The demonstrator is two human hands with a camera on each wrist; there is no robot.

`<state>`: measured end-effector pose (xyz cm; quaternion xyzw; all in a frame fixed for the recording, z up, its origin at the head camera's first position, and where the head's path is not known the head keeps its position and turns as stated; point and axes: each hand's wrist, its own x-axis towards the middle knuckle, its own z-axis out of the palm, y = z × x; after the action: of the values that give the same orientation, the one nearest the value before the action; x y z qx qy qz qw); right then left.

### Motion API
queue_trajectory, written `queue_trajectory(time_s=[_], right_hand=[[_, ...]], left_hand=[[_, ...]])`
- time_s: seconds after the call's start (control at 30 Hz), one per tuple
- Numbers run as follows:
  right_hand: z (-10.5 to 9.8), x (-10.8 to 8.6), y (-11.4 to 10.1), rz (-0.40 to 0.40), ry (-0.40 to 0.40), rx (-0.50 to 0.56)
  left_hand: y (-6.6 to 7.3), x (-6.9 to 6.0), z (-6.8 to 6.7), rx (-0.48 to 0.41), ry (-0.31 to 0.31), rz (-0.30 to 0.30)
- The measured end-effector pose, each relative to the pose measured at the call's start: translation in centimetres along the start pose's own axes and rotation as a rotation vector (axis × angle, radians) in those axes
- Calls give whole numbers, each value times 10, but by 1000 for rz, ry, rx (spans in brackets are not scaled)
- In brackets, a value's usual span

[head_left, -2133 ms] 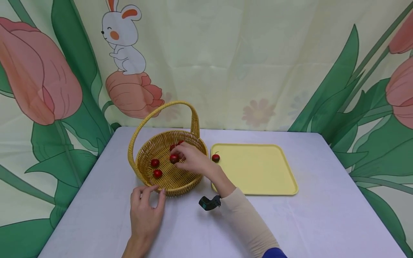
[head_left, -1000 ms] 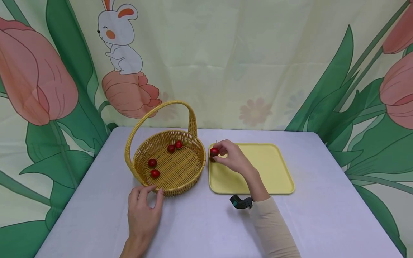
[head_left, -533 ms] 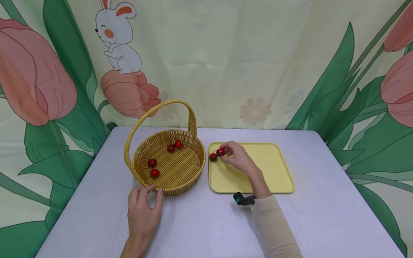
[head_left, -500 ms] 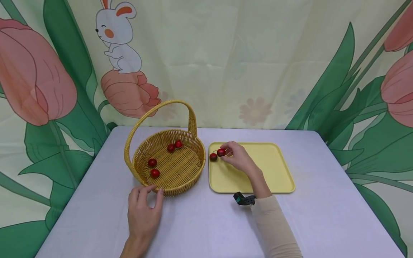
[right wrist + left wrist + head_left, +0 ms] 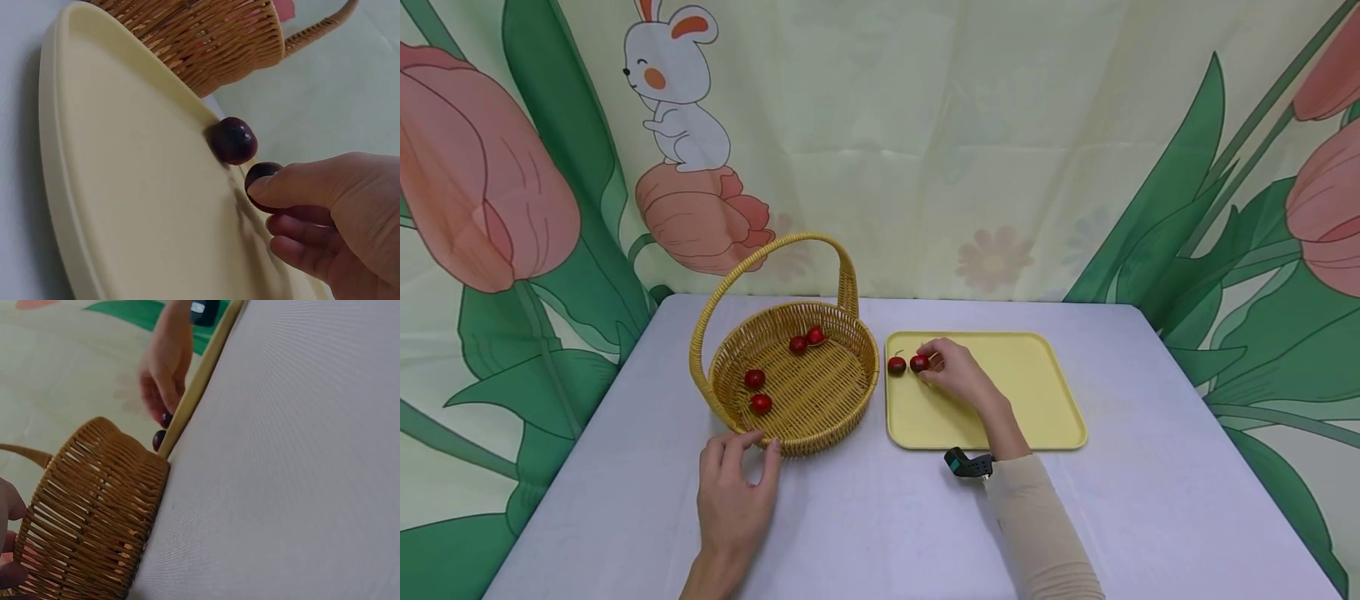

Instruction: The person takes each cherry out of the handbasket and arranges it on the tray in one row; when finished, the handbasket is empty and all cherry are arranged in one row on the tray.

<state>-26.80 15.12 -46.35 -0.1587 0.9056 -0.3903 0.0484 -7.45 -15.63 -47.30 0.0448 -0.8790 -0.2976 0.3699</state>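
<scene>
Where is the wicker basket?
In the head view, the wicker basket stands left of centre, beside the yellow tray, with the left grip at its near rim.

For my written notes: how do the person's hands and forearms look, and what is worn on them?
The left hand and the right hand are bare, without gloves. A beige sleeve, wrinkled lower down, covers the right forearm. At the right wrist is a black device with a small teal patch. No sleeve shows on the left side.

White-clothed table (image 5: 850,525): wicker basket (image 5: 831,379) left, yellow tray (image 5: 1015,392) just beside, right.
</scene>
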Motion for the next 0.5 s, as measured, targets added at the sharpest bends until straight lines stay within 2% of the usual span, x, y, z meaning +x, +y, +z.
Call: queue_trajectory(time_s=[0.5], right_hand=[[2, 0, 3, 5, -10, 3]], left_hand=[[0, -1, 0, 11, -15, -9]])
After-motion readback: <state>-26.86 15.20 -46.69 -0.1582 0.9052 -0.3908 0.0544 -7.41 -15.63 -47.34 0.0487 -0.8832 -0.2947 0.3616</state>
